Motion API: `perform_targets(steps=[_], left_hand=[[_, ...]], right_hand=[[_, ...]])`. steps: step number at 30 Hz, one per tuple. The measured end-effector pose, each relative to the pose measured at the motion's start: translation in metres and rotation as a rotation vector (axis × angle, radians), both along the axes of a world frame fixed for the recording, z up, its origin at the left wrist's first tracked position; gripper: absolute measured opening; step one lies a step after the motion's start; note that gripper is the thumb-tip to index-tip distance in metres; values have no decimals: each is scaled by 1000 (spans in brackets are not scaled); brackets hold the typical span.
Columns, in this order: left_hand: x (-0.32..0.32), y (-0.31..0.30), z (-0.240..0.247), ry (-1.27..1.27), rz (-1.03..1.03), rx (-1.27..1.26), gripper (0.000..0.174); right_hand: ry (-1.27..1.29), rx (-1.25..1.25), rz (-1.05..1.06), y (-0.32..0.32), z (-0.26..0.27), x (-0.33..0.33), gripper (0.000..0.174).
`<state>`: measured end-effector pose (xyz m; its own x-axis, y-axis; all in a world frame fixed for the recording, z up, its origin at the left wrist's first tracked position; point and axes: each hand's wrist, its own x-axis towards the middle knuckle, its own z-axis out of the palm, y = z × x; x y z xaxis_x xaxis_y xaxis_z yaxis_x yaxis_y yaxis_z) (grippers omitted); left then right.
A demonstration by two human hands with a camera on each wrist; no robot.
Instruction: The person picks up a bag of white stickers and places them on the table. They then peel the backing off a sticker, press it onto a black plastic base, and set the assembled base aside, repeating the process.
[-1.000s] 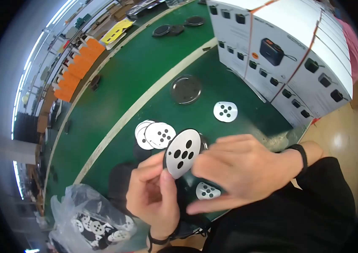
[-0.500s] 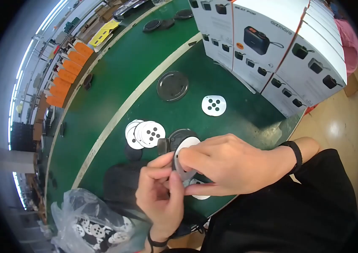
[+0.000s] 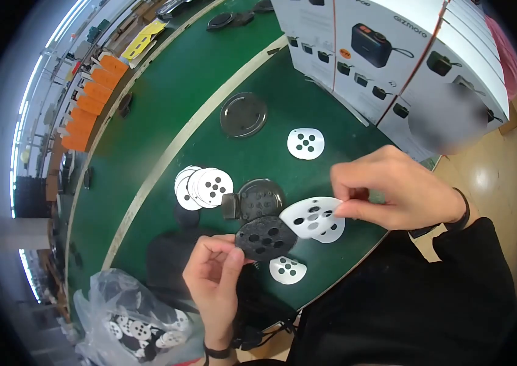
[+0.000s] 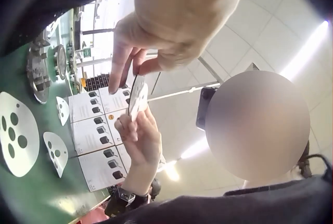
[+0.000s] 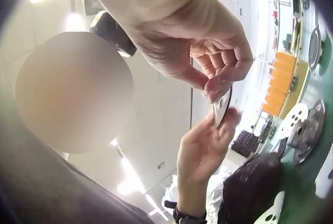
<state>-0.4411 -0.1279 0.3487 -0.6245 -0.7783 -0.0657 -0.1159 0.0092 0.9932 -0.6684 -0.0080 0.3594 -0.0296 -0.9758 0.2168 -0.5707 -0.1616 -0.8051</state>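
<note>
In the head view my left hand [image 3: 217,274] pinches a black disc with several holes [image 3: 266,239] at its lower left edge. My right hand [image 3: 392,192] pinches a white perforated sheet [image 3: 308,218] between thumb and fingers; its left tip meets or overlaps the disc's right edge. Behind the disc lies a dark round part [image 3: 261,199] with a block at its left. Other white sheets lie on the green table, one [image 3: 288,270] below the disc, one [image 3: 331,230] partly under the held sheet. Both hands also show close together in the left wrist view.
Overlapping white sheets [image 3: 212,187] lie left of the round part; a single one [image 3: 305,144] and a dark round lid [image 3: 243,115] are farther back. Printed boxes [image 3: 368,67] stand at the back right. A clear bag of discs [image 3: 139,330] is at the lower left, beside a black item.
My right hand has drawn back to the right with the white sheet, which lay over the disc earlier. The disc's black face now shows, still in my left hand.
</note>
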Motion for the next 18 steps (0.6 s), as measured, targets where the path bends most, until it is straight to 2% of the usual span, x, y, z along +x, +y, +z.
perform_targets(steps=[2,3,5,8,11,14,17,18], left_hand=[[8,-10,-5,-51,56,-163,4],[10,-14,-6,-77,80,-246,3],[12,-19,-2,-28,115,-237,4],[9,-21,2,-17,123,-280,5],[1,-17,7,18,92,-242,4],[-6,-11,7,72,-17,-201,4],[-19,-6,4,166,-209,-463,9],[-22,-6,6,155,-267,-608,9]], right_hand=[[267,-138,-51,6,-11,1,13],[404,-108,-14,7,-17,3,14],[671,-47,58,7,-35,10,16],[678,-14,165,3,-66,19,17],[438,-40,181,0,-67,11,10],[-45,101,138,-10,-39,1,6],[-833,450,177,-25,-43,-1,16],[-970,520,265,-29,-49,-1,18]])
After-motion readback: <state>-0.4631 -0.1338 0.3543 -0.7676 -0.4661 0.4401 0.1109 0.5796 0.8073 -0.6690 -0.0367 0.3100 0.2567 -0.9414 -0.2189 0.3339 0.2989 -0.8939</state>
